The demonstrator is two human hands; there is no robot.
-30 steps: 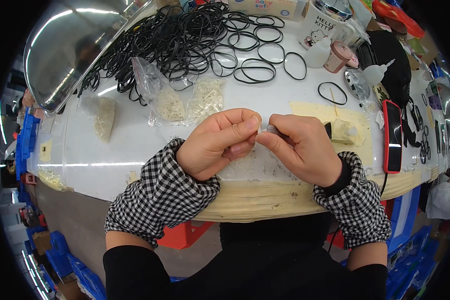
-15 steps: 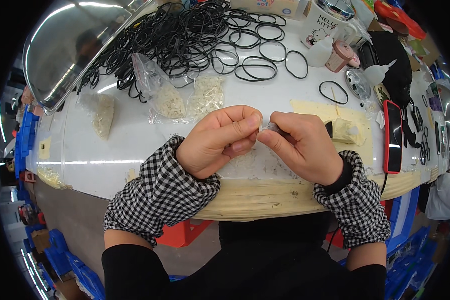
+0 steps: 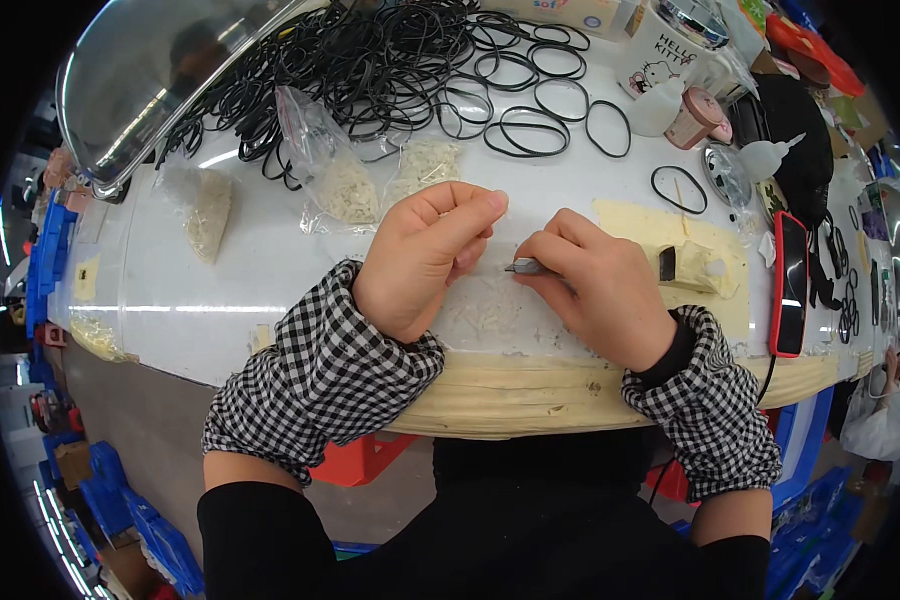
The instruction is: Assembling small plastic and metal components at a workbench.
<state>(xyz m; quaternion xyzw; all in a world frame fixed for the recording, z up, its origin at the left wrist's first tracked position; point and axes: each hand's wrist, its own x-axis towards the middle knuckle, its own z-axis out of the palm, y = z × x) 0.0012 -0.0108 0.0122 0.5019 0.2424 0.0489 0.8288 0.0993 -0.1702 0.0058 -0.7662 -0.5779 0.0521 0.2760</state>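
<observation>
My right hand (image 3: 605, 285) grips a small grey blade-like tool (image 3: 528, 267) between thumb and fingers, its dark pointed tip aimed left. To its left and a little higher, my left hand (image 3: 420, 255) is closed in a pinch; whatever lies between thumb and forefinger is too small to make out. A gap separates the two hands. Beneath them, small whitish scraps (image 3: 483, 318) are scattered on the white tabletop. Beyond my left hand lie see-through bags of small pale pieces: one open bag (image 3: 342, 190) and another bag (image 3: 428, 163) beside it.
A tangled heap of black rubber rings (image 3: 360, 65) fills the far left, next to a shiny metal basin (image 3: 140, 90). A third bag (image 3: 208, 215) lies left. Rightward are a taped block (image 3: 695, 268), a red-cased phone (image 3: 790, 285), a squeeze bottle (image 3: 765, 155) and a white cup (image 3: 660, 55).
My hands have drawn apart from where their fingertips met. The left has risen slightly; the right has dropped a little, exposing the tool's tip. The view has shifted slightly.
</observation>
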